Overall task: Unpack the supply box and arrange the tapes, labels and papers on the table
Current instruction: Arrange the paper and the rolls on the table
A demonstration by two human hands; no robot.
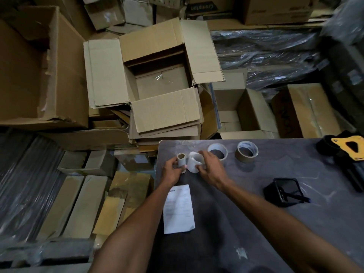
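Two label rolls in hand: left hand [173, 168] fingers curl round the small core roll [181, 159], right hand [209, 164] pinches the white roll [194, 162]; I judge arranging underway, next setting both upright beside the tape rolls [217, 151] on the table [275, 223].

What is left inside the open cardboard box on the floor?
The open cardboard box shows only its bare bottom, with a strip of clear tape along the seam. The near corners are hidden behind its front flap.

Print on the paper sheet [178, 208] is too small to read; the yellow-and-black tool [345, 147] runs off the right edge.
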